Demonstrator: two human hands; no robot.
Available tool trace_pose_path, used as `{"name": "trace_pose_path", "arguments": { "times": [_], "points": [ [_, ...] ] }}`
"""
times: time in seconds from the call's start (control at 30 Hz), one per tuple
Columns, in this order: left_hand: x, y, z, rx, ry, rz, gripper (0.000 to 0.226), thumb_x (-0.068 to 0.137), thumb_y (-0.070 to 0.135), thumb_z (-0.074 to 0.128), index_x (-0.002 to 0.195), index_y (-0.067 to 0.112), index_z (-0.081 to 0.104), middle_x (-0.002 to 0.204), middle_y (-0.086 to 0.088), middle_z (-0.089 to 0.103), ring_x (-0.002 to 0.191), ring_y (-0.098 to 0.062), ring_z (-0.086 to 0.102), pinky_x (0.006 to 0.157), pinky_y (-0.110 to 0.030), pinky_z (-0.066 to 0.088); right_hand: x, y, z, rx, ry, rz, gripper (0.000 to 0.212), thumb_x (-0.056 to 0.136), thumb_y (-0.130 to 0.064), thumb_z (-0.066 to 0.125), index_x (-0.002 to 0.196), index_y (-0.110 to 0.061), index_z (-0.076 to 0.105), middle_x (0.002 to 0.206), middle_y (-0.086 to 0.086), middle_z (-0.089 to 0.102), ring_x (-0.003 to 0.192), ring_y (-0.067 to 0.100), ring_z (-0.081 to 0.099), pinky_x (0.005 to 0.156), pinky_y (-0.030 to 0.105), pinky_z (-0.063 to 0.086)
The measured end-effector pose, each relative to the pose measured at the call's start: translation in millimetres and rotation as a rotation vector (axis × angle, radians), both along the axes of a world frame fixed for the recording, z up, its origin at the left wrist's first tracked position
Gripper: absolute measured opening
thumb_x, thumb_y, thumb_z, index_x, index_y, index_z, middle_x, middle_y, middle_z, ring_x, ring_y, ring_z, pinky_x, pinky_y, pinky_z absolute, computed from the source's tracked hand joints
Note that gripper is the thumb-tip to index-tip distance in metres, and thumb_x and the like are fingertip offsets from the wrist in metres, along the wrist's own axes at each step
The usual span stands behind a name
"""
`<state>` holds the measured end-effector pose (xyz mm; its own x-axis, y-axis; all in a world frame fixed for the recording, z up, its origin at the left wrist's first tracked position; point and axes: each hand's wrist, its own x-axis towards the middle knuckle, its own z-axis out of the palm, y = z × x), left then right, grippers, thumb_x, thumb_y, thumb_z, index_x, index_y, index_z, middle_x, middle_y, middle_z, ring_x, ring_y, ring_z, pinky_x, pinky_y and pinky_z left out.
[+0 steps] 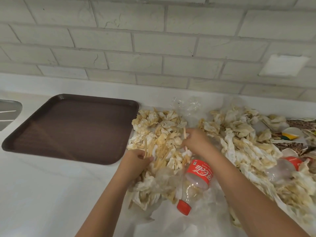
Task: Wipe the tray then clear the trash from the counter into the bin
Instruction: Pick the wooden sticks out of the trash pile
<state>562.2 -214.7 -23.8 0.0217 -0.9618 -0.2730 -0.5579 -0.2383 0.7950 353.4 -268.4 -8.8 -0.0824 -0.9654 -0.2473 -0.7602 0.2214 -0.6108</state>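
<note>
Crumpled, stained napkins [159,127] heap the white counter [51,194] from the centre out to 3 o'clock. A red-capped cola bottle [198,175] lies on its side at 5 o'clock between the forearms (cap toward the viewer). A second bottle [282,168] lies at 3 o'clock, with paper cups [290,132] beyond it. Clear plastic film [188,105] sits at 12. The brown tray [71,127] lies flat at 9 o'clock, just beside the heap, with a sink [8,113] edge past it. The left hand [136,161] grips a bundle of wooden sticks [150,151]; the right hand [195,141] pinches one stick [184,134].

White brick wall [153,40] above a pale counter [42,194].
</note>
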Motion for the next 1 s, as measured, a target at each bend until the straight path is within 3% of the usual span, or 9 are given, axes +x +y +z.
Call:
{"name": "trace_pose_path", "arguments": {
  "times": [0.13, 0.23, 0.3, 0.4, 0.47, 0.53, 0.67, 0.8, 1.0],
  "points": [
    [9, 2, 5, 0.039, 0.189, 0.073, 0.048, 0.081, 0.021, 0.073, 0.047, 0.017, 0.039, 0.044, 0.011, 0.028, 0.04, -0.007, 0.024, 0.041, -0.015, 0.024, 1, 12, 6, -0.201, -0.318, -0.083, 0.02, 0.094, -0.015, 0.051, 0.111, -0.016, 0.062, 0.081, 0.0, 0.064, 0.065, 0.014, 0.059, 0.05, 0.018, 0.042],
    [11, 4, 10, 0.047, 0.24, 0.08, 0.028, 0.081, 0.023, 0.073, 0.066, 0.002, 0.062, 0.054, 0.004, 0.046, 0.045, -0.009, 0.034, 0.048, -0.017, 0.032, 15, 22, 15, -0.393, -0.419, 0.094, 0.018, 0.098, -0.02, 0.045, 0.107, -0.022, 0.061, 0.076, -0.012, 0.057, 0.055, -0.003, 0.047, 0.047, 0.01, 0.036],
    [12, 6, 13, 0.051, 0.288, 0.084, 0.031, 0.083, 0.021, 0.071, 0.083, -0.009, 0.065, 0.062, 0.002, 0.066, 0.05, -0.009, 0.047, 0.054, -0.018, 0.041, 24, 22, 15, -0.389, -0.286, 0.322, 0.017, 0.097, -0.026, 0.048, 0.106, -0.023, 0.062, 0.084, -0.009, 0.058, 0.055, -0.003, 0.045, 0.053, 0.011, 0.035],
    [14, 10, 21, 0.07, 0.386, 0.117, 0.023, 0.086, 0.019, 0.069, 0.088, -0.004, 0.068, 0.075, -0.003, 0.075, 0.068, -0.021, 0.059, 0.07, -0.035, 0.053, 32, 12, 7, -0.173, 0.122, 0.637, 0.028, 0.086, -0.032, 0.065, 0.114, -0.028, 0.062, 0.094, -0.012, 0.051, 0.079, 0.002, 0.05, 0.069, 0.021, 0.04],
    [17, 11, 29, 0.036, 0.448, 0.167, 0.012, 0.086, 0.016, 0.067, 0.085, 0.005, 0.071, 0.07, -0.002, 0.074, 0.064, -0.018, 0.063, 0.064, -0.03, 0.056, 38, 8, 1, -0.075, 0.319, 0.771, 0.044, 0.081, -0.029, 0.071, 0.123, -0.028, 0.059, 0.099, -0.007, 0.052, 0.091, 0.011, 0.051, 0.075, 0.025, 0.042],
    [21, 12, 37, -0.033, 0.486, 0.219, 0.011, 0.087, 0.016, 0.066, 0.088, 0.006, 0.071, 0.069, -0.002, 0.073, 0.06, -0.013, 0.062, 0.063, -0.028, 0.053, 43, 7, -1, -0.09, 0.392, 0.822, 0.036, 0.082, -0.024, 0.069, 0.118, -0.024, 0.064, 0.086, -0.009, 0.048, 0.088, 0.012, 0.048, 0.066, 0.021, 0.037],
    [26, 15, 52, -0.205, 0.603, 0.301, 0.006, 0.087, 0.012, 0.064, 0.086, 0.012, 0.07, 0.08, -0.004, 0.075, 0.077, -0.019, 0.065, 0.079, -0.039, 0.05, 43, 4, -3, -0.129, 0.359, 0.778, 0.018, 0.081, -0.03, 0.07, 0.092, -0.015, 0.071, 0.073, -0.01, 0.046, 0.079, 0.015, 0.052, 0.065, 0.027, 0.042],
    [23, 23, 64, -0.364, 0.695, 0.294, 0.005, 0.084, 0.012, 0.066, 0.086, 0.013, 0.07, 0.089, -0.008, 0.075, 0.097, -0.024, 0.069, 0.096, -0.045, 0.048, 30, 2, -1, -0.161, 0.162, 0.596, 0.019, 0.079, -0.031, 0.072, 0.095, -0.02, 0.075, 0.087, -0.002, 0.059, 0.084, 0.015, 0.056, 0.073, 0.028, 0.045],
    [16, 33, 76, -0.542, 0.801, 0.282, 0.007, 0.082, 0.022, 0.062, 0.085, 0.022, 0.069, 0.087, -0.006, 0.074, 0.091, -0.027, 0.069, 0.092, -0.042, 0.052, 6, 5, 11, -0.285, -0.124, 0.36, 0.015, 0.081, -0.026, 0.071, 0.092, -0.016, 0.073, 0.082, -0.009, 0.056, 0.074, 0.008, 0.053, 0.07, 0.022, 0.044]
  ]
}}
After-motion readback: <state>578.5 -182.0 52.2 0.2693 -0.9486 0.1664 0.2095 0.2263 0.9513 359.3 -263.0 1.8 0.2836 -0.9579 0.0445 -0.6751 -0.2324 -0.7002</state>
